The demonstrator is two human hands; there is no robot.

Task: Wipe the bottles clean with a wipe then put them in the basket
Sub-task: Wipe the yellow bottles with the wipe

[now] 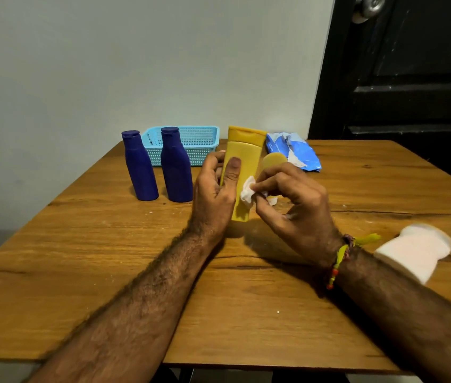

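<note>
- Two blue bottles (158,167) stand just in front of the basket (199,142), blocking its near wall at the bench's far edge.
- Bare bench (80,258) lies open toward the near left corner.
- A white object (415,250) sits near the right edge.

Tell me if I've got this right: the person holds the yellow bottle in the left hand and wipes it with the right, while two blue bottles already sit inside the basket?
Not quite. In the head view the two blue bottles stand on the table in front of the basket, not inside it. The rest holds: the left hand holds the yellow bottle and the right hand wipes it with a wipe.
</note>
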